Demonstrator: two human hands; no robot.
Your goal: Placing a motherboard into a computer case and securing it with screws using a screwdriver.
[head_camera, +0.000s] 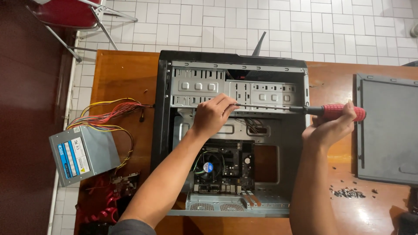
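An open black computer case (162, 109) lies on its side on a wooden table (122, 78). Inside it sit a motherboard with a round cooler fan (210, 167) and grey metal drive bays (198, 85). My right hand (331, 126) grips the red handle of a long screwdriver (339, 112), held level across the case. My left hand (213, 114) is inside the case, fingers pinching the screwdriver's tip against the drive bay wall.
A grey power supply (82, 154) with coloured wires (109, 115) lies left of the case. The grey side panel (387, 130) rests at the right, with a small pile of screws (347, 193) beside it. A red chair (69, 13) stands on the white tiled floor.
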